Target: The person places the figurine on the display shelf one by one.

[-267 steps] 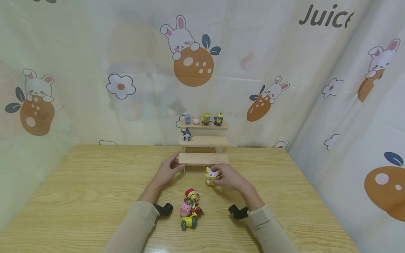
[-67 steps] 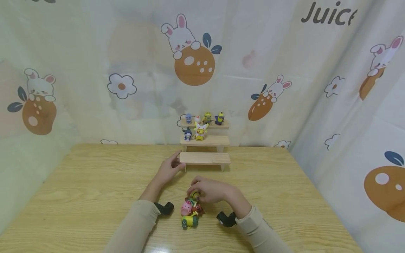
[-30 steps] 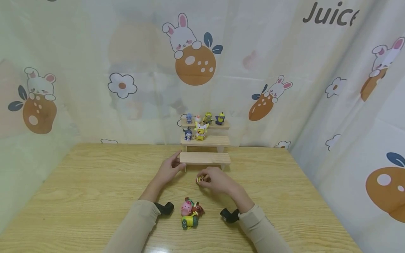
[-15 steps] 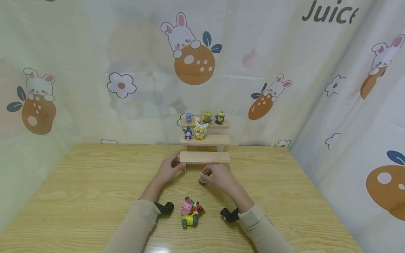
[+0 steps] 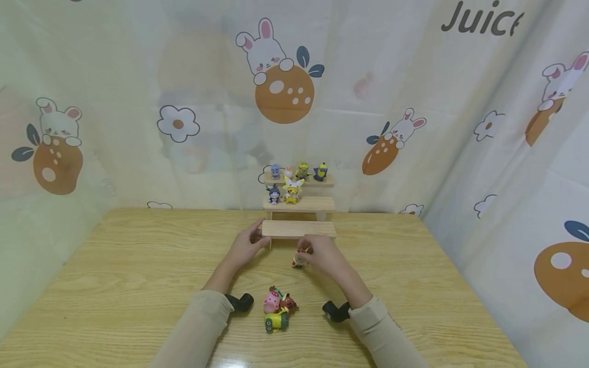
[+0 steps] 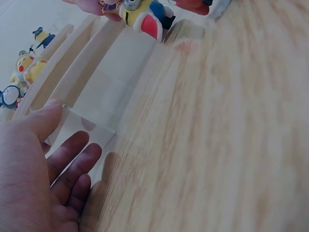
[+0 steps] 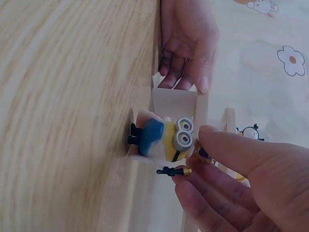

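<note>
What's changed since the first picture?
The right hand moved the white-eared toy up onto the middle shelf, let go, then took a goggled toy forward from the pile; it holds that near the bottom shelf. The left hand and other toys stayed put.

This is looking like a small curtained-off play or display corner; whether it is belonging to a home or a studio is unclear. A wood-grain table (image 5: 138,255) is filling the floor of the scene. Pale curtains (image 5: 207,66) are hanging behind the table and running along its left and right sides, showing cartoon rabbits (image 5: 261,55), fruit (image 5: 284,102), flowers (image 5: 178,123) and the lettering "Juice" (image 5: 478,18). Near the table's back edge, a little stepped shelf (image 5: 299,229) is displaying toy figures (image 5: 292,192).
</note>
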`<state>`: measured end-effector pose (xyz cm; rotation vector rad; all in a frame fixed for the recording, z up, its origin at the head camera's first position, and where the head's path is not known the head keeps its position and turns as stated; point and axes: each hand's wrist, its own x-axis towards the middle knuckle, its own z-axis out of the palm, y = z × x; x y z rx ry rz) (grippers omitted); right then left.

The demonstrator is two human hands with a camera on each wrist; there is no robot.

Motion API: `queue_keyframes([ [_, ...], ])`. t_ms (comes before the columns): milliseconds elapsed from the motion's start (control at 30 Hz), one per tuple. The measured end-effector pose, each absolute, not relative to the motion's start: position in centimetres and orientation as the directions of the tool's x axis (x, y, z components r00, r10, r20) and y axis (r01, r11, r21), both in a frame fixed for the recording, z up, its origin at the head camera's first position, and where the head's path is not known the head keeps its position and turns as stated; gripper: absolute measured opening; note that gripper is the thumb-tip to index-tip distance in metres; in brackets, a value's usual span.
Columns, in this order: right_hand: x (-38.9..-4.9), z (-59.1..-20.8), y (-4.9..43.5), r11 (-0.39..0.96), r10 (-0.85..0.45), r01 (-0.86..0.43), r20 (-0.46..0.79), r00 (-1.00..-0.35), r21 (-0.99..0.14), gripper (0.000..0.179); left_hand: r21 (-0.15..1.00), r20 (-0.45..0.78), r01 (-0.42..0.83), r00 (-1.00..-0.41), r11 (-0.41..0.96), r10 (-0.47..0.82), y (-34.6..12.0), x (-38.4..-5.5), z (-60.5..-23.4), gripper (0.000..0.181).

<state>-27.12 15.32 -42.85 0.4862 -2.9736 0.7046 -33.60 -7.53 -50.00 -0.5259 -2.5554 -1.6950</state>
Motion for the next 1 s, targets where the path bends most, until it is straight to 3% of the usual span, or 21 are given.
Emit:
queue_keyframes([
  [333, -27.2, -42.3, 15.7, 0.829, -0.308, -0.342, 0.148, -0.940, -0.443, 0.014, 0.885, 0.224, 0.309, -0.938, 0.349, 0.263, -7.5, -33.4, -49.8, 0.067],
  [733, -27.1, -41.9, 16.4, 0.849, -0.250, -0.288, 0.144, -0.958, -0.443, 0.022, 0.888, 0.212, 0.297, -0.941, 0.351, 0.263, -7.4, -33.3, -49.8, 0.067],
  [1000, -27.8, -41.7, 16.8, 0.846, -0.189, -0.236, 0.146, -0.971, -0.478, 0.018, 0.879, 0.216, 0.305, -0.940, 0.366, 0.265, -7.6, -33.3, -49.8, 0.067],
])
